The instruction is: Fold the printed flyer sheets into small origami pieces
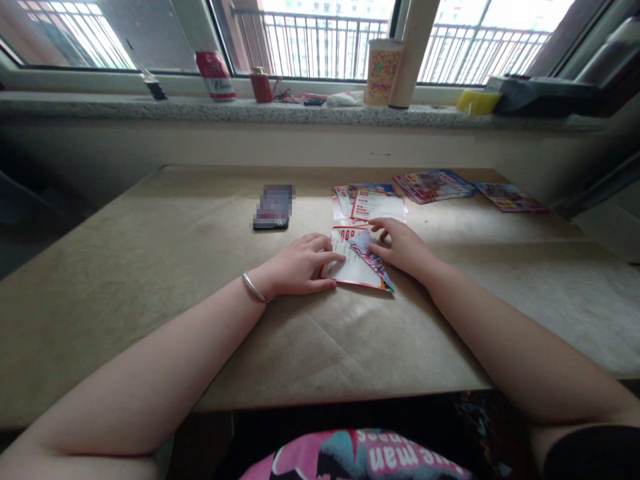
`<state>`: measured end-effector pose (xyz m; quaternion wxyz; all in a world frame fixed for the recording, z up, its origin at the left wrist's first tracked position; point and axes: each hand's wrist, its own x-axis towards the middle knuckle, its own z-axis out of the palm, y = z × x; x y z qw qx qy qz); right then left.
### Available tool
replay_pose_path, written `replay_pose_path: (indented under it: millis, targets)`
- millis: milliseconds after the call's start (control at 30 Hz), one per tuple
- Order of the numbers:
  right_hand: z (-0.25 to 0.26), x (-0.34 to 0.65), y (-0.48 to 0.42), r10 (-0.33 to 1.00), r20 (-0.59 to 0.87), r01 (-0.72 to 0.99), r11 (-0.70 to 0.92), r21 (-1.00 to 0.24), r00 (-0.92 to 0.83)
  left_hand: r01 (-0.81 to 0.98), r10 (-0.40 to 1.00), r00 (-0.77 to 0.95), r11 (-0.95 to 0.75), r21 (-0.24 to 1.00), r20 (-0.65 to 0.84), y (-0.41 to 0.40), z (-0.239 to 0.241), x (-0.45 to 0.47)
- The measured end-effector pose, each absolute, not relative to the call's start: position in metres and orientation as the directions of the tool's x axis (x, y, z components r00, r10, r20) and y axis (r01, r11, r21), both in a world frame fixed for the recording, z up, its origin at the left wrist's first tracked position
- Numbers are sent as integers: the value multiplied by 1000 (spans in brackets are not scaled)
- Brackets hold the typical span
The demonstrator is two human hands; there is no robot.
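Observation:
A printed paper card (pixel 347 270) lies on the table in front of me, its right side folded over at a slant so that a colourful strip shows. My left hand (pixel 305 263) rests on the card's left part, fingers spread and lying flat. At the card's right edge is my right hand (pixel 400 243), its thumb and index finger apart near the folded flap; the fingertips touch the paper. Just beyond, more printed cards (pixel 377 203) overlap one another, white sides with red labels facing up.
A phone (pixel 273 208) lies left of the cards. Stacks of colourful cards (pixel 433 185) and another pile (pixel 510 197) sit at the back right. On the windowsill (pixel 300 113) stand a red can (pixel 215 77), a red bottle (pixel 261 85), a paper cup (pixel 384 70) and a yellow sponge-like block (pixel 477 101).

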<state>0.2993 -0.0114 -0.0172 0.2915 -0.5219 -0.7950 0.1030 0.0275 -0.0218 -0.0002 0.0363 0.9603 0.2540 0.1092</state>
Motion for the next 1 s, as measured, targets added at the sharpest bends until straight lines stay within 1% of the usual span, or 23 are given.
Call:
replay_pose_path:
  millis: [67,100,200,267,433,533,600,800,900,1000]
  targets:
    - [-15,298,-13,888,370,800,422,-426,-272,472,489,850,-872,127,197,-23,0,28]
    - [-13,298,-13,884,365,806,434,-403,-293,466,483,851,-876,125,207,-24,0,28]
    - [-12,297,-15,834,342,760,543,-359,-434,426,444,863,-896,126,242,-24,0,30]
    - [-13,298,-14,780,358,704,621,-346,-513,393,416,873,-909,139,252,-24,1,31]
    - [-21,300,-11,699,393,601,715,-357,-598,322,362,886,-930,175,291,-25,5,32]
    - [-24,299,-9,672,389,560,740,-372,-630,283,324,897,-943,173,301,-28,8,33]
    - [-25,297,-8,673,381,562,739,-372,-634,275,314,898,-948,163,309,-30,9,34]
    - [-21,297,-9,701,370,634,711,-303,-609,305,328,869,-945,121,371,-29,4,35]
    - [-17,298,-12,711,341,642,703,-306,-615,345,374,846,-927,144,379,-27,1,34]
    - [-15,297,-14,681,331,605,732,-313,-653,388,433,821,-901,192,372,-26,1,34]
